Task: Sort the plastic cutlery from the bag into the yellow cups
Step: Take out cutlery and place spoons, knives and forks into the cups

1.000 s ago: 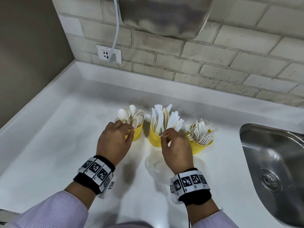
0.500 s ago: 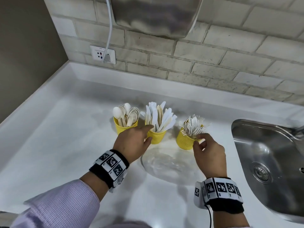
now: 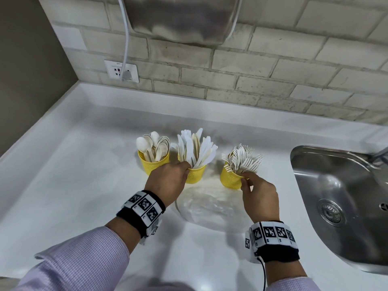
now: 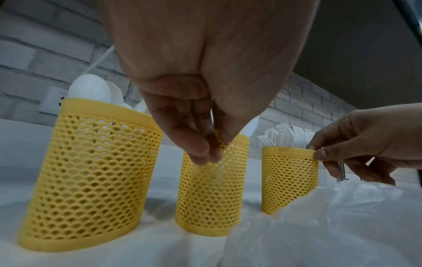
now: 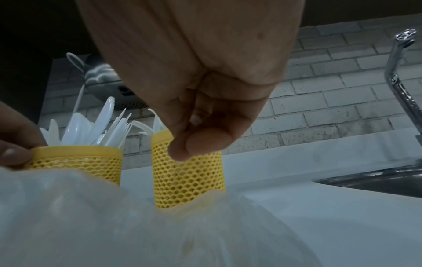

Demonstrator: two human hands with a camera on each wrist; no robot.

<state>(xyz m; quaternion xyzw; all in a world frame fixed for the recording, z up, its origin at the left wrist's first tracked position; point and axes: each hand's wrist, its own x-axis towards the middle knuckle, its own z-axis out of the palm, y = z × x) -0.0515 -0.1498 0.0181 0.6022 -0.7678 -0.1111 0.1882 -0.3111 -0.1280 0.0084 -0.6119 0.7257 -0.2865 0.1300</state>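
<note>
Three yellow mesh cups stand in a row on the white counter. The spoon cup [image 3: 154,165] is on the left, the knife cup [image 3: 196,175] in the middle, the fork cup [image 3: 231,179] on the right. My left hand [image 3: 186,167] pinches the near rim of the knife cup [image 4: 212,198], thumb outside. My right hand [image 3: 244,177] pinches the near rim of the fork cup [image 5: 189,180]. Just in front of the cups lies the clear plastic bag [image 3: 210,208], flat and crumpled. I cannot tell whether any cutlery lies in it.
A steel sink [image 3: 336,206] is sunk into the counter at the right, with its tap [image 5: 399,72] behind. On the brick wall hang a socket [image 3: 121,71] with a white cable and a metal hand dryer [image 3: 178,17]. Bare counter [image 3: 73,175] stretches to the left.
A second ago my left hand held the spoon cup and my right the knife cup. Each hand has shifted one cup to the right. The view has tilted slightly.
</note>
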